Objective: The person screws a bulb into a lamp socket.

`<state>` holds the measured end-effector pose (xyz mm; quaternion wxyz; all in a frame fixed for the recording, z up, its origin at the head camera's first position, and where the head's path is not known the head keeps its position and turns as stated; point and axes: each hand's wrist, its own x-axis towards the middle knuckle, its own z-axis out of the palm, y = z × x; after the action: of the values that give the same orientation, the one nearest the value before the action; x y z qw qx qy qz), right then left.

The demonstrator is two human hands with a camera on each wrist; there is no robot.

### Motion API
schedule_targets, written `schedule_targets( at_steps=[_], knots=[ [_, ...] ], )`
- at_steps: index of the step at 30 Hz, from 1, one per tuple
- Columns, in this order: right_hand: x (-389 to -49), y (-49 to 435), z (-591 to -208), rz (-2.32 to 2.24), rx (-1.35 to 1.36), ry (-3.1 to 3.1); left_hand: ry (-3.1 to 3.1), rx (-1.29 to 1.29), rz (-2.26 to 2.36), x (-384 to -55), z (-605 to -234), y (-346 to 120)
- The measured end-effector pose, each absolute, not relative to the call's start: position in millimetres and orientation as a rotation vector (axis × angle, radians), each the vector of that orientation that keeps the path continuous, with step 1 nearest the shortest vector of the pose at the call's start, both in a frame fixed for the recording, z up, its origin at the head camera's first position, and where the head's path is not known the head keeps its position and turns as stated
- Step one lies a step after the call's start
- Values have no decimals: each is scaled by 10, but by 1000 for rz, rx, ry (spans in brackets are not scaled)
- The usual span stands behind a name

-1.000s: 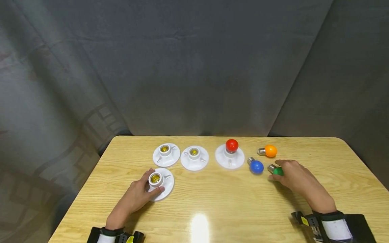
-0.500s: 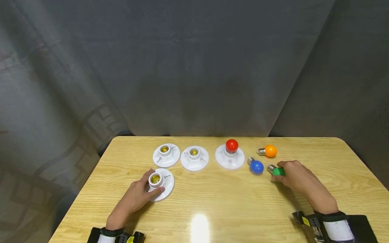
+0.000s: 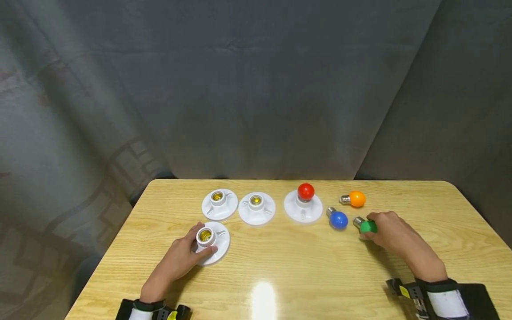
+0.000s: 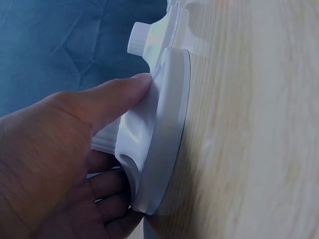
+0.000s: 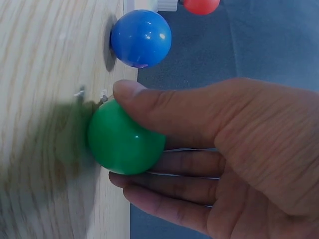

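Observation:
My left hand [image 3: 180, 258] holds the nearest white lamp holder [image 3: 222, 242] by its round base, thumb on the near side and fingers round the far side. In the left wrist view the lamp holder [image 4: 164, 139] sits flat against the wooden table, its socket partly hidden by the hand. On the right, my right hand [image 3: 394, 233] pinches a green light bulb [image 3: 368, 226] between thumb and fingers. The right wrist view shows the green bulb [image 5: 124, 142] low at the tabletop, its metal screw base mostly hidden there. A blue bulb [image 3: 338, 220] lies just left of it.
Two more lamp holders with bare sockets, a left one [image 3: 230, 206] and a middle one [image 3: 266, 213], stand at the back. A red bulb [image 3: 306, 191] is seated upright in another holder [image 3: 294, 211]. An orange bulb [image 3: 357, 198] lies behind the green one. A grey curtain [image 3: 256, 111] hangs beyond the table.
The fingers and thumb of my right hand have shifted slightly right, from near the green bulb's screw base onto its globe. The left hand and its lamp holder stay put.

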<state>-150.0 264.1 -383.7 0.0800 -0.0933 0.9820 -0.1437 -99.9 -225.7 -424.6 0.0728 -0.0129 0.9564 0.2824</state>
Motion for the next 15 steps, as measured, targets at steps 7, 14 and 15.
schedule_targets(
  at_steps=[7, 14, 15],
  knots=[
    [-1484, 2650, -3827, -437, -279, 2945, 2872, -33, 843, -999, -4239, -2246],
    [-1473, 2651, -3807, -436, -254, 2966, 2862, -26, 841, -982, -4230, -2230],
    [-1471, 2650, -3802, -437, -254, 2969, 2862, -23, 842, -980, -4231, -2226]
  ],
)
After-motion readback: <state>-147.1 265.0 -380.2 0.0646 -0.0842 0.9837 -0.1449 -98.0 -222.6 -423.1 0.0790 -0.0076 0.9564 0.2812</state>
